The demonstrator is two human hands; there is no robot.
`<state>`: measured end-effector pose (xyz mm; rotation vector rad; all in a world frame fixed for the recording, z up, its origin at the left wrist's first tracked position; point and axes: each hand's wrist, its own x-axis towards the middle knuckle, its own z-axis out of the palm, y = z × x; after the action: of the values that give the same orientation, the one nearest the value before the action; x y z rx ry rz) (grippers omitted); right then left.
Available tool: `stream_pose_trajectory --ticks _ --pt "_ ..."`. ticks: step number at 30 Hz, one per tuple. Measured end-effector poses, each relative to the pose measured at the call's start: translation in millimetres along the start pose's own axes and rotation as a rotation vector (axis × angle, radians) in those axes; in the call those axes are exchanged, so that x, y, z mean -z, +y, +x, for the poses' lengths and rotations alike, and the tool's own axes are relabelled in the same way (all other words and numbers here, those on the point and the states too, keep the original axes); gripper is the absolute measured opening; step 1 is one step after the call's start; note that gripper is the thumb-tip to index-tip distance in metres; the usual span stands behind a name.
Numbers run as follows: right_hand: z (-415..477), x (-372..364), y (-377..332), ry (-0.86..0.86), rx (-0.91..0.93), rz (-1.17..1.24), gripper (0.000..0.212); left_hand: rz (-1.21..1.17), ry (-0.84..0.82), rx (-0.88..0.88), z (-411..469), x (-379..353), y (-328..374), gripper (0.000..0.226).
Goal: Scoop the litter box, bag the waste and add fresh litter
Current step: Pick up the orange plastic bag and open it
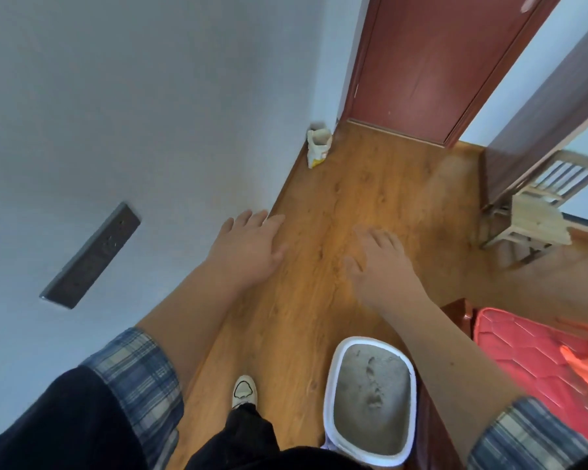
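Note:
The white-rimmed litter box (336,374) stands on the wood floor by my feet, filled with grey litter (370,408) that shows a few dents and clumps. Far off in the wall corner by the door stands a white and yellow bag (317,147), open at the top. My left hand (248,249) and my right hand (381,266) are both stretched out forward above the floor, palms down, fingers relaxed, holding nothing. No scoop is visible.
A grey wall (133,113) with a dark socket strip (90,256) runs along the left. A red-brown door (431,62) closes the far end. A pale wooden chair (537,212) stands at the right, and a red quilted mattress (530,364) lies beside the litter box.

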<state>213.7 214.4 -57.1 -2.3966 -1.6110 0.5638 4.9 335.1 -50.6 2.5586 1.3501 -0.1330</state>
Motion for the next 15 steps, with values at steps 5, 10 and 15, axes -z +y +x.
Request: stream_pose_trajectory --ticks 5,10,15 --pt "58.3 17.6 -25.3 0.068 -0.091 0.026 0.057 0.024 -0.03 -0.111 77.6 25.7 -21.1 0.06" --pt "109.5 35.4 2.9 0.12 -0.187 0.041 0.057 0.034 -0.022 -0.233 158.5 36.8 -3.5 0.059" --pt "173.0 50.6 56.3 0.143 -0.306 0.071 0.059 0.068 -0.071 -0.336 263.9 33.9 37.5 0.06"
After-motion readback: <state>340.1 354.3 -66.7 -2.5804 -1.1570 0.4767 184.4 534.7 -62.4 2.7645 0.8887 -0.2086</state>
